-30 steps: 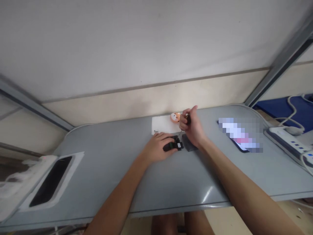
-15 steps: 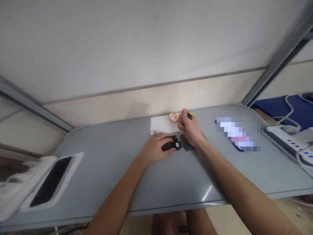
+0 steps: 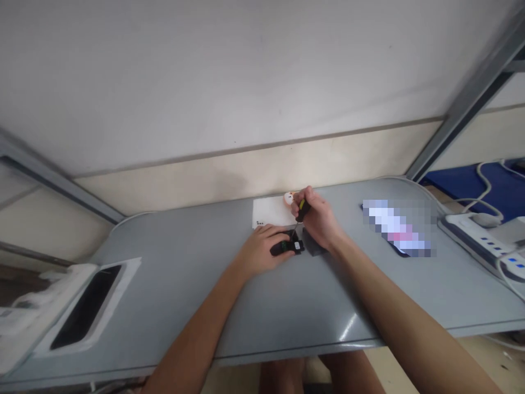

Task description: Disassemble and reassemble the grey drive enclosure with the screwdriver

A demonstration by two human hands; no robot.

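My left hand (image 3: 262, 249) is closed around a small black device (image 3: 280, 247), perhaps an opened computer mouse, with a bit of green and a white label inside. It holds the device against the grey desk. In my right hand (image 3: 318, 216) is a screwdriver (image 3: 302, 209) with a black and yellow handle, its thin shaft slanting down into the device. A dark grey block-like piece (image 3: 312, 243) lies just right of the device, partly under my right wrist. Behind the hands is a white sheet or card (image 3: 268, 210) with small dark dots on its corner.
An orange and white animal-faced object (image 3: 289, 198) sits at the back. To the right are a blurred-out phone (image 3: 394, 227) and a white power strip (image 3: 484, 243) with cables. A black-screened device (image 3: 88, 306) lies on white material at left, beside another strip (image 3: 49, 312).
My right hand has turned around the screwdriver, so its handle now shows on the hand's left side. The shaft tip stays in the black device, and my left hand keeps its hold.
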